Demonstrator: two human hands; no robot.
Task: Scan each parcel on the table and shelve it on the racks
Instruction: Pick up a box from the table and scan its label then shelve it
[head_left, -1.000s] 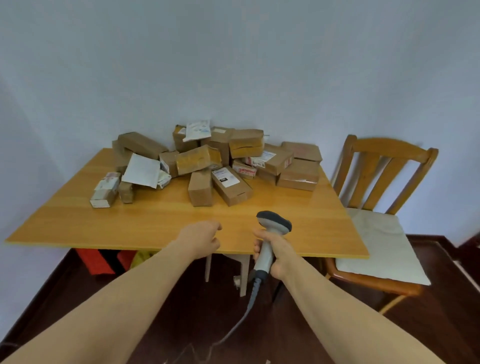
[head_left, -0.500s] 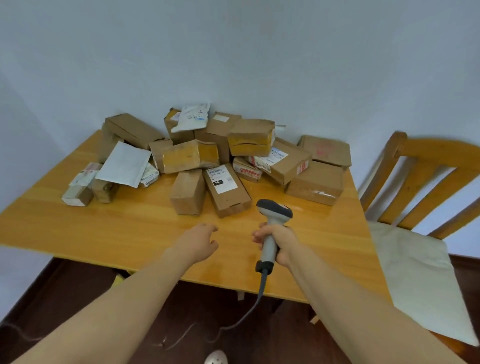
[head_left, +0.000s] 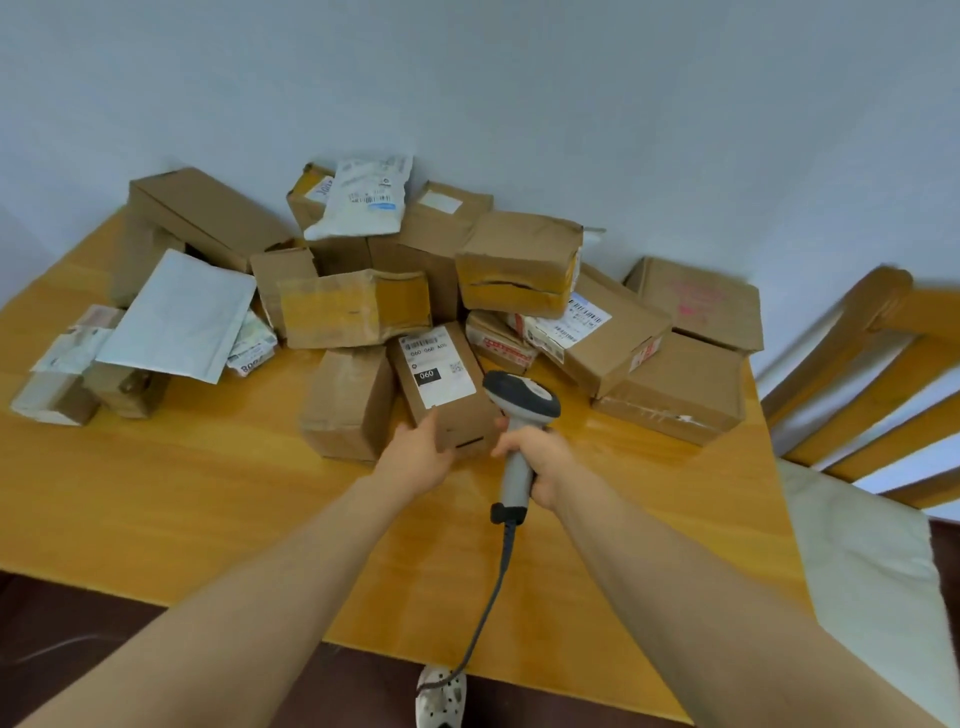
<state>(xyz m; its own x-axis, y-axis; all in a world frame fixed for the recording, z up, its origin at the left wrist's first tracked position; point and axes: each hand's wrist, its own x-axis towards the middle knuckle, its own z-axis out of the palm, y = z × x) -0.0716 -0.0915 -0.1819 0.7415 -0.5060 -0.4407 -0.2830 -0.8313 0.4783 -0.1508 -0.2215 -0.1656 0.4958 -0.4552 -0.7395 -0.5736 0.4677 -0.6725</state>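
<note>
Parcel (head_left: 448, 387) with the white label is lying at the front of the heap (head_left: 519, 270) on the table (head_left: 182, 493), its near corner being clasped by the left grip (head_left: 423, 452), which should be tilting that label squarely toward the scanner (head_left: 522, 397) the right grip (head_left: 540, 462) is clenching.

Parcels (head_left: 519, 262) heap at the table's (head_left: 182, 493) far edge (against the wall), a chair (head_left: 878, 332) standing to its right.

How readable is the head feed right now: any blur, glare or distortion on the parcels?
Head view: the labelled box is sharp, "060" legible, finer print soft; at the right edge the chair is smeared; faint sheen on the table; light even.
</note>
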